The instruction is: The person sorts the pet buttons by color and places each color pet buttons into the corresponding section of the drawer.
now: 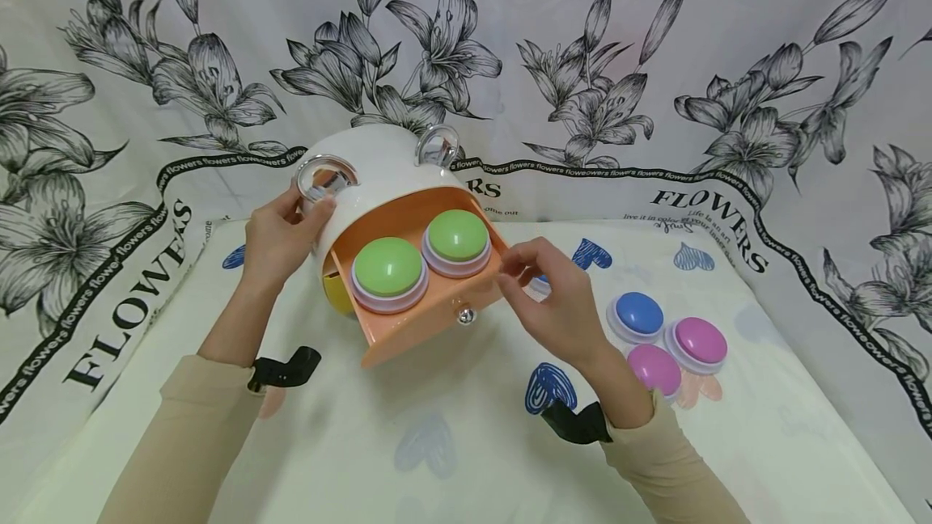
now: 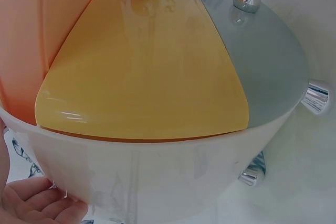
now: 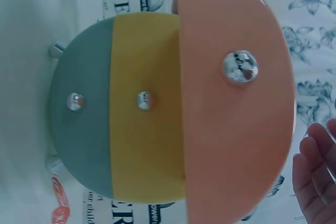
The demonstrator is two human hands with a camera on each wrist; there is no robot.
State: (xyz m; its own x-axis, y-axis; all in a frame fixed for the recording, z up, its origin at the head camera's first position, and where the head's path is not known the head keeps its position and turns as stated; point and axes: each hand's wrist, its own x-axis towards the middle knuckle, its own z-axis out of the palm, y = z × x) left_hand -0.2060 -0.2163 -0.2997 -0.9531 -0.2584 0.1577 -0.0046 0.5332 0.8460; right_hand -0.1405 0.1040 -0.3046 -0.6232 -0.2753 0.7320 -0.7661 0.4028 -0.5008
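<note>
A white rounded box (image 1: 371, 156) with two clear ring-shaped ears stands tilted on the table. Its orange top drawer (image 1: 418, 326) is pulled out and holds two round pots with green domed tops (image 1: 388, 267) and pale lilac bases. My left hand (image 1: 280, 237) grips the box's left side by one ear, its thumb in front. Beside the drawer's right corner is my right hand (image 1: 557, 302), fingers loosely bent and holding nothing. Below the orange drawer, the yellow drawer (image 2: 147, 72) and grey-green drawer (image 2: 268, 51) are closed, each with a silver knob.
Right of my right hand, several round pots lie on the table: a blue one (image 1: 639, 313), a pink one (image 1: 701, 340) and a purple-pink one (image 1: 654, 370). A pale cloth with heart prints (image 1: 425, 443) covers the table. Behind hangs a flower-printed curtain (image 1: 582, 87).
</note>
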